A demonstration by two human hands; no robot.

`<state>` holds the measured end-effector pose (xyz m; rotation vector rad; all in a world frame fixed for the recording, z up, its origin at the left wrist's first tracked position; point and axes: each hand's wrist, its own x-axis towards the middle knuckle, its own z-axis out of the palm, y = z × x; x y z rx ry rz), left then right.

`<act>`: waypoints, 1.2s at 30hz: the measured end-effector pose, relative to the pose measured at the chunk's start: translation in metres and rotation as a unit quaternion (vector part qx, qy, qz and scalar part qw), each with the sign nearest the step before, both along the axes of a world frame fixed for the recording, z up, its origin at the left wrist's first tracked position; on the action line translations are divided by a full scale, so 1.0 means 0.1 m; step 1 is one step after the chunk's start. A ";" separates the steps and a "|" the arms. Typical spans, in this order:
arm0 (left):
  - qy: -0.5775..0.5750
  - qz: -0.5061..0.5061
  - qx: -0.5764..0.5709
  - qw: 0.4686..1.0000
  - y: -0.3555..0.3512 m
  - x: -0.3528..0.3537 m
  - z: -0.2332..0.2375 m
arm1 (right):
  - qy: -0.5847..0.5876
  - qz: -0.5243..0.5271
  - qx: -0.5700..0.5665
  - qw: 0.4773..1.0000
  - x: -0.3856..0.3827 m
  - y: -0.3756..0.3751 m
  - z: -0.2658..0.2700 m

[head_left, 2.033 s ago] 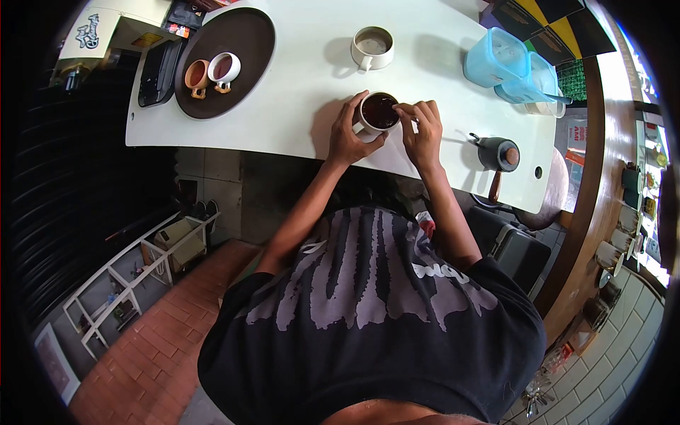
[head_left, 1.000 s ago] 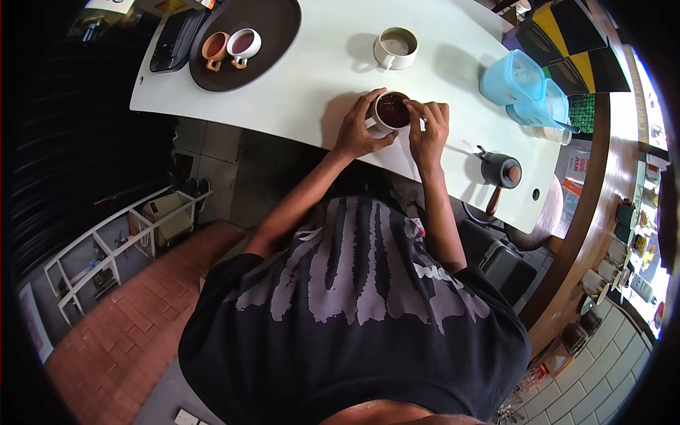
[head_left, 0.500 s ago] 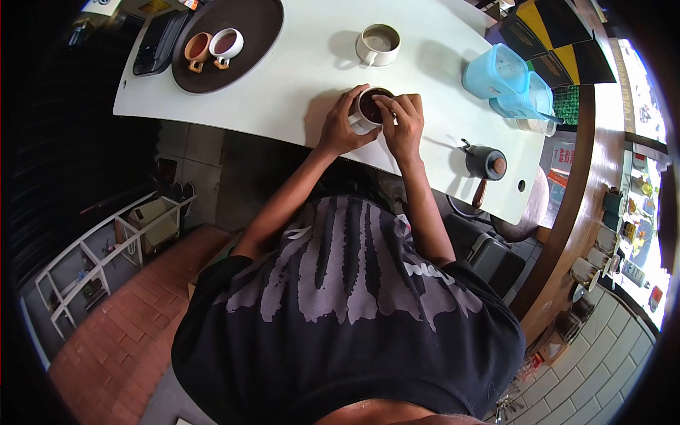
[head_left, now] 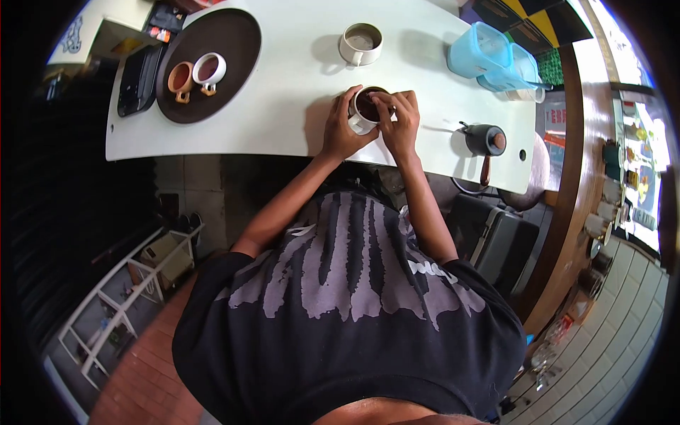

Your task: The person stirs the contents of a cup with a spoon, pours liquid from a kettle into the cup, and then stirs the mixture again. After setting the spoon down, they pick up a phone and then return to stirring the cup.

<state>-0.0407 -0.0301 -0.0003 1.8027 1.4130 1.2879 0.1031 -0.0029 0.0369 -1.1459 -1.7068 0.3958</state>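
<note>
A white cup (head_left: 360, 125) with dark contents stands near the front edge of the white table (head_left: 283, 85). My left hand (head_left: 343, 131) is wrapped round the cup's left side. Over the cup's right rim, the fingers of my right hand (head_left: 401, 124) are pinched together; what they hold, if anything, is hidden. Behind this cup stands a second white cup (head_left: 361, 55) with a greyish inside. To the right is a small dark pot (head_left: 482, 140) with a wooden handle and lid knob.
At the left, a round dark tray (head_left: 241, 42) bears a brown cup (head_left: 180, 79) and a small white cup (head_left: 210, 69). A black case (head_left: 137, 81) lies beside it. Blue plastic containers (head_left: 473, 57) stand at the back right, near black and yellow boxes (head_left: 524, 28).
The view has turned slightly, so the tray sits lower and further left in the picture. My hands remain at the same cup, with the right fingers still at its rim.
</note>
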 end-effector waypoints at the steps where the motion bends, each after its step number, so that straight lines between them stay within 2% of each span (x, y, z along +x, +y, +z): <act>1: 0.014 0.002 0.017 1.000 0.02 0.00 0.01 | -0.018 -0.020 0.007 1.000 0.01 0.03 0.02; 8: -0.018 -0.019 -0.001 1.000 0.06 -0.04 -0.02 | -0.078 -0.101 -0.002 0.992 0.12 -0.15 0.06; 13: -0.057 -0.059 -0.040 0.996 0.05 -0.09 -0.01 | -0.040 -0.142 -0.054 0.988 -0.09 -0.35 0.08; 16: -0.008 -0.079 -0.010 0.997 0.05 -0.13 0.01 | -0.027 -0.164 -0.025 0.986 -0.22 -0.29 0.08; 22: -0.028 -0.134 -0.033 0.990 0.01 -0.14 -0.02 | -0.075 -0.243 -0.029 0.967 -0.23 -0.32 0.08; 25: -0.017 -0.120 -0.005 0.993 0.00 -0.13 -0.02 | -0.090 -0.293 -0.035 0.951 -0.23 -0.52 0.11; 32: -0.017 -0.153 -0.019 0.988 0.00 -0.17 -0.05 | -0.034 -0.275 -0.021 0.961 -0.57 -0.53 0.08; 36: -0.043 -0.160 -0.017 0.986 0.03 -0.25 -0.08 | -0.061 -0.266 0.008 0.962 -0.54 -0.25 0.06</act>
